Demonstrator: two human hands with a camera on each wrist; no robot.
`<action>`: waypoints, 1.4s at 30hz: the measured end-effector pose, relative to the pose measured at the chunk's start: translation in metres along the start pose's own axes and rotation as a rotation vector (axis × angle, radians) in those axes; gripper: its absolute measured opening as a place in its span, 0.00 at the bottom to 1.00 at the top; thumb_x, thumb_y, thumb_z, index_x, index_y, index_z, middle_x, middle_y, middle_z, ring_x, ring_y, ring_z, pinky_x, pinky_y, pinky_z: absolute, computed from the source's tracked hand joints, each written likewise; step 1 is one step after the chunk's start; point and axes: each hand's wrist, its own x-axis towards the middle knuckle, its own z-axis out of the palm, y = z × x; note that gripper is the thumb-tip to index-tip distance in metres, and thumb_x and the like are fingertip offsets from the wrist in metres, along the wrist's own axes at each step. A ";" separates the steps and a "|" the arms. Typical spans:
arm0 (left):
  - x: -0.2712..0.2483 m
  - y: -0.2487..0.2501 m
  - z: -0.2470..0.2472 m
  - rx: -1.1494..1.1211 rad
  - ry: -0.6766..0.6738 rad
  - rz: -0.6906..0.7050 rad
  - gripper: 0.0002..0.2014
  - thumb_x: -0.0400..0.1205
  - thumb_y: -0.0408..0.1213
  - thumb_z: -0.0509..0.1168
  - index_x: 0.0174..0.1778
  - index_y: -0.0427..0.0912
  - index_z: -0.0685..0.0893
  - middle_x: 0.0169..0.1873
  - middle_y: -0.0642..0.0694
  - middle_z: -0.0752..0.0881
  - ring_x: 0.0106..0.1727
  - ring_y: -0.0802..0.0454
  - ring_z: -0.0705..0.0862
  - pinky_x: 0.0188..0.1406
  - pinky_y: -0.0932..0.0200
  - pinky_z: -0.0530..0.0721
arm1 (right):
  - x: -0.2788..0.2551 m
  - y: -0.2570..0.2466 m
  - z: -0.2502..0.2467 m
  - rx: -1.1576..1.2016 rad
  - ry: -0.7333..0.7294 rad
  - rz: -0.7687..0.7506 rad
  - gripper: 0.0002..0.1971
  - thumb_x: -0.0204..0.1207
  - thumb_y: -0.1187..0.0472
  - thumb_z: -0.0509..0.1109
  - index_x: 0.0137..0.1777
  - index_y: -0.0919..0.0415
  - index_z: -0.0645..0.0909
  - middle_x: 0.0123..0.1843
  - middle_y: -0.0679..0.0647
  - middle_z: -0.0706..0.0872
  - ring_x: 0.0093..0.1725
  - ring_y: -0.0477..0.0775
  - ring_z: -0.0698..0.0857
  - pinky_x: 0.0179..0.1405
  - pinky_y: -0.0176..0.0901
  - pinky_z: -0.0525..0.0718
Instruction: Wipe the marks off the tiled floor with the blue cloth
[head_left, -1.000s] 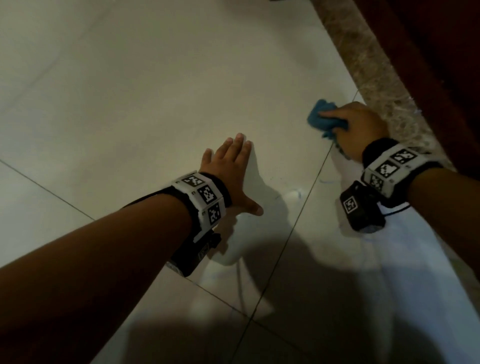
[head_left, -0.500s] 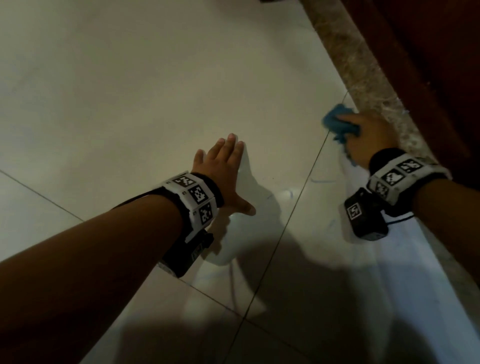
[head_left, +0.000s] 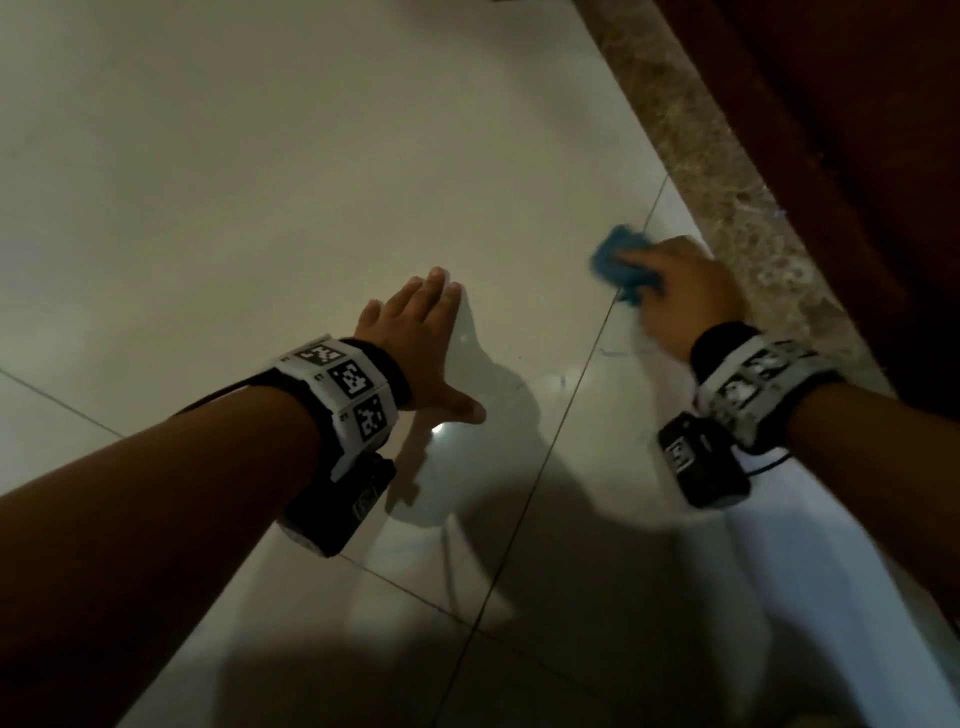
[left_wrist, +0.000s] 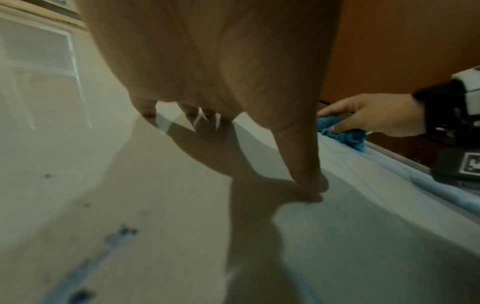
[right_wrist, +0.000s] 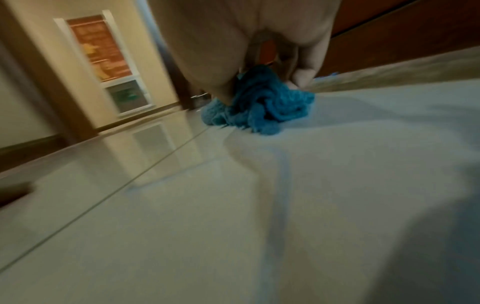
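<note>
Near marks: faint blue streaks (left_wrist: 85, 265) lie at the lower left of the left wrist view on the glossy pale tiled floor (head_left: 218, 171); they sit close under the left arm, so a sweep kept to the far side could well miss them
Left hand: the left hand (head_left: 415, 338) rests flat at the centre of the head view, fingers straight and spread, holding nothing; the tile looks slick, so the bracing palm may slide if weight shifts onto it
Grout line: a thin dark joint (head_left: 582, 384) runs between the two hands; a thin blue mark (head_left: 618, 353) shows just right of it
Right hand: the right hand (head_left: 685, 291) has its fingers curled round the crumpled blue terry cloth (head_left: 618, 260), pressed to the floor at the centre right; bunched so small, it may smear rather than lift
Far edge: the speckled brown stone border (head_left: 727, 197) and dark wooden panel (head_left: 831, 130) close the right side, so knuckles could knock them
Open room: bare tile spreads to the upper left
</note>
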 end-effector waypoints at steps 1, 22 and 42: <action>0.000 0.000 0.001 0.006 -0.002 -0.003 0.68 0.63 0.75 0.69 0.83 0.47 0.31 0.83 0.49 0.30 0.84 0.47 0.36 0.83 0.40 0.44 | 0.005 0.011 -0.008 -0.009 0.031 0.092 0.22 0.77 0.71 0.63 0.70 0.59 0.77 0.69 0.64 0.75 0.65 0.65 0.76 0.61 0.33 0.68; -0.004 0.004 0.010 0.050 0.017 -0.012 0.71 0.61 0.76 0.69 0.82 0.46 0.28 0.82 0.47 0.29 0.84 0.46 0.34 0.82 0.36 0.43 | -0.038 -0.028 0.032 0.031 0.024 -0.057 0.22 0.77 0.69 0.64 0.68 0.51 0.79 0.60 0.59 0.78 0.57 0.67 0.77 0.61 0.43 0.72; -0.015 -0.009 0.011 0.055 -0.019 0.060 0.69 0.63 0.74 0.70 0.82 0.46 0.29 0.82 0.47 0.28 0.84 0.46 0.34 0.82 0.42 0.41 | -0.046 -0.078 0.047 -0.051 -0.177 -0.321 0.21 0.77 0.64 0.64 0.66 0.42 0.79 0.60 0.49 0.79 0.49 0.52 0.69 0.50 0.41 0.68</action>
